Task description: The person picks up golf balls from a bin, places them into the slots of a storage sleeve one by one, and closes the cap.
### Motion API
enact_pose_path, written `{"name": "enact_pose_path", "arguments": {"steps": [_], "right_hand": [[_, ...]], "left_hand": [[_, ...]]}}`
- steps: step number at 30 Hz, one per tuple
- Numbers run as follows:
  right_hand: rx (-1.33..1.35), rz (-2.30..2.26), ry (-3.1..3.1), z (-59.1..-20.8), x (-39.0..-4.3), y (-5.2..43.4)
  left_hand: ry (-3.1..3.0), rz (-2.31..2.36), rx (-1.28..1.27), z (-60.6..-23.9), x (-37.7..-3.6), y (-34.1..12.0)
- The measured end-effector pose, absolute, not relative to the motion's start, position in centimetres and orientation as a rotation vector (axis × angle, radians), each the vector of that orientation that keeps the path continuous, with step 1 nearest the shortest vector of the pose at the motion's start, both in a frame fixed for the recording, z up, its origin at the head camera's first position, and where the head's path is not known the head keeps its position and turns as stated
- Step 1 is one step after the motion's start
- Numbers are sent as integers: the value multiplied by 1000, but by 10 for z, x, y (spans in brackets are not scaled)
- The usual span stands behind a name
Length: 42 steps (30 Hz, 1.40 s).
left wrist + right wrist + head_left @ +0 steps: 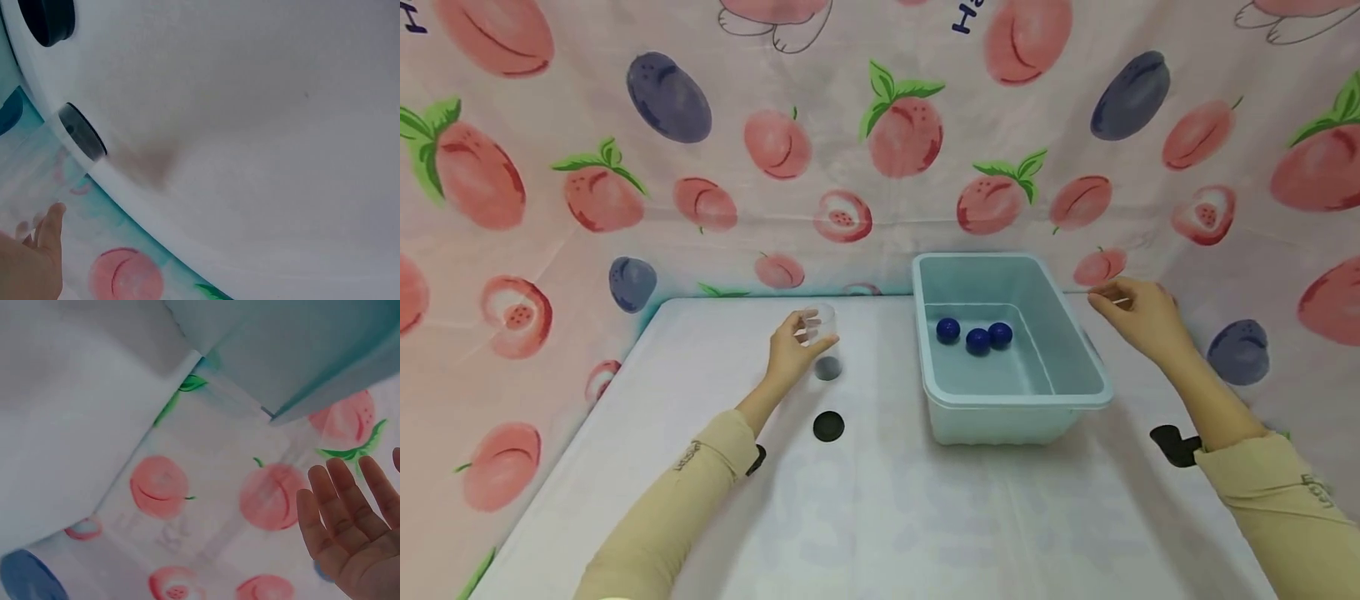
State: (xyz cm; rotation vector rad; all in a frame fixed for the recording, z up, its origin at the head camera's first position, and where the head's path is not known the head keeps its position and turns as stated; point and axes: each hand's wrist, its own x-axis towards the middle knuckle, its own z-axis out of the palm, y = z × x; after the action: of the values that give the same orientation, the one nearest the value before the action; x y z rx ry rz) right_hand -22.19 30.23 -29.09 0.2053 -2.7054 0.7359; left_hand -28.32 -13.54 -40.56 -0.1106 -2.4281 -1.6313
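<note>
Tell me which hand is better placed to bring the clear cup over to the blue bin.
Left. The left hand already holds the clear cup above the table, beside the blue bin. The right hand hovers empty beyond the bin's far side.

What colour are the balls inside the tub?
Dark blue, all three balls, lying in the pale teal tub; the head view shows them best.
</note>
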Motion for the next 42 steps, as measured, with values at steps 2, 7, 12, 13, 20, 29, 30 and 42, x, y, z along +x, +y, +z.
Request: {"name": "enact_pose_path", "arguments": {"steps": [2, 7, 12, 13, 20, 29, 30, 42], "right_hand": [[224, 709, -2746, -283, -225, 297], [274, 629, -2881, -263, -236, 282], [349, 573, -3004, -248, -250, 268], [360, 568, -3024, -245, -253, 266], [468, 546, -3165, -232, -277, 244], [462, 825, -3325, -232, -301, 219], [461, 840, -3331, -234, -304, 216], [422, 1020, -3357, -257, -322, 193]], "left_hand": [[-2422, -1623, -113, -407, -284, -136], [-2402, -1620, -113, -410, -285, -136], [-2355, -1686, -116, -410, -289, -138], [-2348, -1697, -107, -410, -290, -138], [-2345, -1729, -54, -411, -293, -143], [-2364, -1739, 0, -414, -291, -142], [-2366, -1742, 8, -414, -290, -142], [-2346, -1749, -7, -412, -289, -138]]}}
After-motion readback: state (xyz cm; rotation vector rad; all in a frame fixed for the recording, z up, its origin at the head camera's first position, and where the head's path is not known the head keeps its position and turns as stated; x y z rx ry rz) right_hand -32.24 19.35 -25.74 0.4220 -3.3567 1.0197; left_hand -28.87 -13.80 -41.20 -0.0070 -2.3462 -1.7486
